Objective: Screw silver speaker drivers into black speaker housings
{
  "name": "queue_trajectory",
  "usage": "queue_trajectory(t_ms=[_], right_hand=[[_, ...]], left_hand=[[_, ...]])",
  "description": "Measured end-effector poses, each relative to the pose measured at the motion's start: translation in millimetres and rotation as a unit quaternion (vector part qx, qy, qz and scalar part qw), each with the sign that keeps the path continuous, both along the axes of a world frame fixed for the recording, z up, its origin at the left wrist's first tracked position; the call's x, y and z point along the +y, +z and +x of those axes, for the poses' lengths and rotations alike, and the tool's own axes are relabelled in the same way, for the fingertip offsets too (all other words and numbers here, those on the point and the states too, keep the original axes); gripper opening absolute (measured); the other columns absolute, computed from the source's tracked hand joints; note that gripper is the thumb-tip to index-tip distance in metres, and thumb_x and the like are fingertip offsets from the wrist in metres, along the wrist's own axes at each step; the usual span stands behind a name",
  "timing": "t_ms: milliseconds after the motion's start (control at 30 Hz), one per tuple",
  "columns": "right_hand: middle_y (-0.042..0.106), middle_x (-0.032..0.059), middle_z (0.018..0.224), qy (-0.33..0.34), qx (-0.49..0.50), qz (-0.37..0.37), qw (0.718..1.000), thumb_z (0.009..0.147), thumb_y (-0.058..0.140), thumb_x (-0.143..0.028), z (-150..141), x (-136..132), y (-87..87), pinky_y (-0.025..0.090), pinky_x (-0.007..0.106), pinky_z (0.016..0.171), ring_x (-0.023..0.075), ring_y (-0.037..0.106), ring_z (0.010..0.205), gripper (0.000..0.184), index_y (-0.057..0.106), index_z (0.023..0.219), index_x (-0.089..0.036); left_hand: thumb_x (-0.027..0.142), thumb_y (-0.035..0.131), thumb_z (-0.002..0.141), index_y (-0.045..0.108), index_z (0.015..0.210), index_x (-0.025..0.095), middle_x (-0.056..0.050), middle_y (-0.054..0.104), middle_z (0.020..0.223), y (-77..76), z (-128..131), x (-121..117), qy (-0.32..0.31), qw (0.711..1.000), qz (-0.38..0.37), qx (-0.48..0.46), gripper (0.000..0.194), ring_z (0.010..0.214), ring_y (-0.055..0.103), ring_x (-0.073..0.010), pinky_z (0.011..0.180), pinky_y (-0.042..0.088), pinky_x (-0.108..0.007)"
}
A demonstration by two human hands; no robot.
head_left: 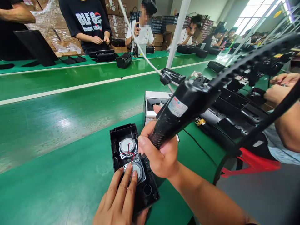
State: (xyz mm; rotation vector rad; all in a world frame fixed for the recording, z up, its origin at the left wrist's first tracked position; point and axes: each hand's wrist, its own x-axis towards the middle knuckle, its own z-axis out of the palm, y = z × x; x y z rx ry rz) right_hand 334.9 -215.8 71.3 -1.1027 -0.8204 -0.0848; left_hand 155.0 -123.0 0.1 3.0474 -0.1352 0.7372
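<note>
Co-workers (84, 25) work beyond a green conveyor belt (70, 84).

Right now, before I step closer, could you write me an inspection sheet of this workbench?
Surface: green belt, white stripe.
Job's things: open black speaker housing, two round speaker drivers wired red and black.
Clutter: white carton beyond the housing.
Hands: left hand presses the lower driver; right hand grips a black electric screwdriver.
Cables: ribbed black cable above the screwdriver, white cord.
Surroundings: co-workers along the line, stacked cartons behind.
</note>
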Motion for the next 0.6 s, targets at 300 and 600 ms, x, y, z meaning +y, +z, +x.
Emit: queue_trajectory(t_ms=[300, 600], right_hand=[[0.056, -0.0069, 0.076, 0.006, 0.029, -0.044, 0.999, 0.091, 0.066, -0.019, 2, 3, -4.7, 0.055, 0.033, 0.061, 0.0125, 0.057, 0.056, 0.028, 0.041, 0.101, -0.029], [0.056, -0.0059, 0.075, -0.001, 0.007, -0.080, 0.997, 0.088, 0.069, -0.022, 0, 0, -9.9, 0.054, 0.029, 0.060, 0.0128, 0.055, 0.061, 0.028, 0.046, 0.104, -0.027]], left_hand=[[0.033, 0.070, 0.095, 0.053, 0.146, 0.003, -0.020, 0.066, 0.147, 7.5, 3, -3, -0.003, 1.000, 0.002, 0.000, 0.061, 0.138, 0.057, -0.0392, 0.105, 0.052, -0.046], [0.032, 0.068, 0.096, 0.053, 0.146, 0.005, -0.019, 0.067, 0.147, 7.9, 3, -3, 0.002, 1.000, 0.006, 0.001, 0.059, 0.138, 0.059, -0.0381, 0.101, 0.054, -0.045]])
